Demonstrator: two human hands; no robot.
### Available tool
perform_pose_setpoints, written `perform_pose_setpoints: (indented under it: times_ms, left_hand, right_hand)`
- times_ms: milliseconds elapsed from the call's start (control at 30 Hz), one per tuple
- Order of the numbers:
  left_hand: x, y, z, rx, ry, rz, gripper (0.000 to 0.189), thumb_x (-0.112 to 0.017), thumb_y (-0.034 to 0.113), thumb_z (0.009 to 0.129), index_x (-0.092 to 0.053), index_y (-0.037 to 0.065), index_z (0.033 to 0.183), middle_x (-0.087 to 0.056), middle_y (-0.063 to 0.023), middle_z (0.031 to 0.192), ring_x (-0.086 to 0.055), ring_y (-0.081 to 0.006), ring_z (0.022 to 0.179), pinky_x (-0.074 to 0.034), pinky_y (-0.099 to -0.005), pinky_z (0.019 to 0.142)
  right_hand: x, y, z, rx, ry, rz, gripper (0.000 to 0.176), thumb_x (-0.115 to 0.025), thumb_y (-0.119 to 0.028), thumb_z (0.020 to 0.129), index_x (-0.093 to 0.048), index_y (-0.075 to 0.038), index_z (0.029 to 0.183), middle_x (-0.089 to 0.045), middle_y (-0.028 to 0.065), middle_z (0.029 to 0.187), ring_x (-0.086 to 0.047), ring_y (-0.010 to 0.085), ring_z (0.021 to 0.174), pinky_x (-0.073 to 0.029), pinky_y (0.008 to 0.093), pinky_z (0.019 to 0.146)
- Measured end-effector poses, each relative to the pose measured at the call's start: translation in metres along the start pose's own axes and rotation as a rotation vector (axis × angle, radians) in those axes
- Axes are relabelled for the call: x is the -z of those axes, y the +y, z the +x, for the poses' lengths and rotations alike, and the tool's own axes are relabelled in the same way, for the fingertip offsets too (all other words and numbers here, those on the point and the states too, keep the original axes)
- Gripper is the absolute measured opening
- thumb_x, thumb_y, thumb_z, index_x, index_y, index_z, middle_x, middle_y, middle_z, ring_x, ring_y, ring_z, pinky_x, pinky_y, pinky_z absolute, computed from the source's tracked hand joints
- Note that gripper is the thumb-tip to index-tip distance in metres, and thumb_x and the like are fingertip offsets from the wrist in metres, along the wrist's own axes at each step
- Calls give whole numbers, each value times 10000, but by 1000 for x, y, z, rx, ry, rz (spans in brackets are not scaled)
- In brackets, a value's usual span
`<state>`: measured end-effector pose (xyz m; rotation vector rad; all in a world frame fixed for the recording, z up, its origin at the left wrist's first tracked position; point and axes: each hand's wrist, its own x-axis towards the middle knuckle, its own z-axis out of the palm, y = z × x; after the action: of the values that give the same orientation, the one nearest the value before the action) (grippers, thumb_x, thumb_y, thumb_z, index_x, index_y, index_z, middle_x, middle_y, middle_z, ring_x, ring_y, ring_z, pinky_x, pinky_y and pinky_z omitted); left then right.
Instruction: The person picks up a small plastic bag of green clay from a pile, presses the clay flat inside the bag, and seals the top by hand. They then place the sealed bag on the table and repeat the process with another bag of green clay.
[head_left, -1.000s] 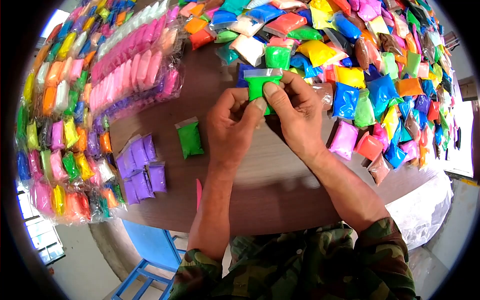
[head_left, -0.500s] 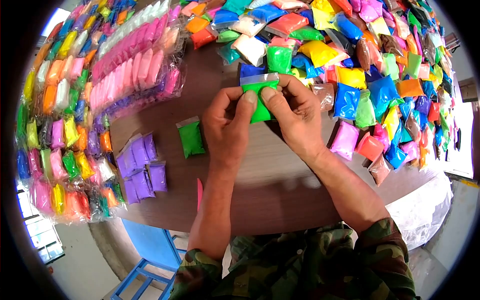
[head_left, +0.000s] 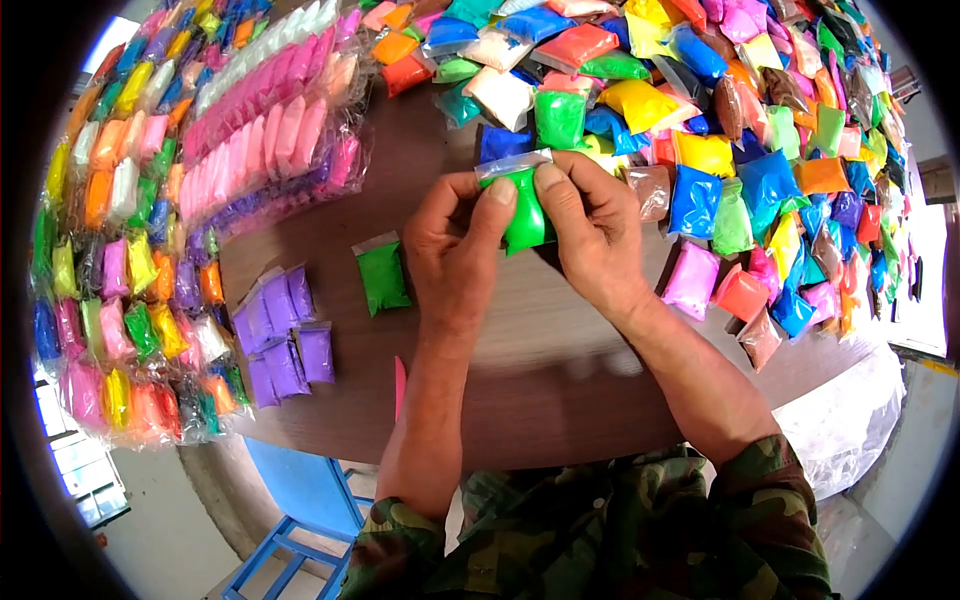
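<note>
A bright green packet (head_left: 525, 212) with a clear top strip is held up in front of me over the table. My left hand (head_left: 462, 225) pinches its left edge, thumb on the front face. At the upper right edge, my right hand (head_left: 600, 225) grips it the same way; the fingers behind the packet are partly hidden. A darker green packet (head_left: 382, 278) lies flat on the table, left of my left wrist. Farther left rests a cluster of purple packets (head_left: 285, 330). Just beyond my hands lie a blue packet (head_left: 505, 144) and another green packet (head_left: 560, 118).
A large heap of mixed-colour packets (head_left: 770, 180) covers the table's back and right. Bundled packets in clear wrap (head_left: 260, 140) fill the left side. A thin pink object (head_left: 400, 388) lies by my left forearm. A blue chair (head_left: 300, 490) stands below the table's edge (head_left: 330, 440).
The green packet has tilted slightly between my hands, its top strip now slanting up to the right. My right thumb has shifted a little toward the packet's right edge.
</note>
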<state>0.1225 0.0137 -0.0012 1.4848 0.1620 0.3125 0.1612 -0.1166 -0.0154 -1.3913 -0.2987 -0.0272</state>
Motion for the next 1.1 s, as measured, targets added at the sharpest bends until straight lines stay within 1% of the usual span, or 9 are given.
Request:
perform_pose_setpoints:
  times_ms: [267,533,633,733,900,967,1000,1033,1100]
  left_hand:
    - [-6,3,1,-3,-44,-83,116,-717,126,967,-674,19,977,-624,61,782,-518,-1,693,-415,-193,601]
    - [-6,-4,1,-53,-21,68,111,-691,109,979,-649,13,944,-537,82,718,-437,3,641,-342,-226,537]
    - [-6,-6,-1,-83,15,96,133,-662,142,1015,-654,39,932,-534,104,705,-410,22,628,-305,-195,541]
    - [0,-4,0,-57,17,94,183,-656,171,1022,-653,24,913,-552,77,694,-448,6,620,-345,-207,537]
    - [-1,16,-20,-44,142,214,163,-659,154,1010,-671,1,955,-591,35,724,-516,-24,653,-410,-223,565]
    - [3,35,-38,-200,244,259,142,-659,124,997,-691,-14,1008,-643,3,792,-554,-44,705,-458,-239,611]
    - [16,44,-49,-185,252,343,140,-677,102,970,-703,-13,1046,-692,-21,884,-587,-61,761,-496,-252,673]
    - [29,54,-65,-190,257,345,140,-677,102,970,-703,-13,1046,-692,-21,884,-587,-61,761,-496,-252,673]
    - [55,72,-102,-148,234,489,153,-683,100,943,-702,18,1070,-694,-100,876,-633,-179,711,-518,-310,650]
  right_hand:
    - [-2,-3,-1,-12,53,37,219,-576,-161,1061,-677,29,1019,-572,-26,753,-479,39,683,-419,240,567]
    - [-4,-6,-1,17,66,-76,214,-580,-145,1054,-683,42,1072,-634,2,821,-520,42,729,-455,241,602]
    - [-5,-2,-2,51,60,-112,208,-577,-137,1053,-683,42,1069,-642,3,816,-522,46,709,-454,241,594]
    - [-5,-14,-5,-12,7,-72,203,-590,-137,1044,-684,42,1062,-635,-4,784,-522,53,685,-442,243,584]
    - [-9,-9,-9,103,29,-232,208,-609,-150,1028,-700,36,1040,-632,10,758,-518,61,651,-432,252,570]
    - [-7,-9,-13,84,-21,-270,201,-613,-141,1017,-702,37,1041,-623,35,726,-519,72,637,-437,264,574]
    - [-6,-3,-15,40,-33,-305,196,-630,-140,996,-693,30,1073,-612,58,702,-531,88,634,-449,288,576]
    - [-6,-5,-21,45,-38,-301,196,-630,-140,996,-693,30,1073,-612,58,702,-531,88,634,-449,288,576]
    - [-7,-13,-38,-19,-68,-369,217,-648,-141,974,-673,19,1119,-611,80,696,-538,107,631,-460,309,582]
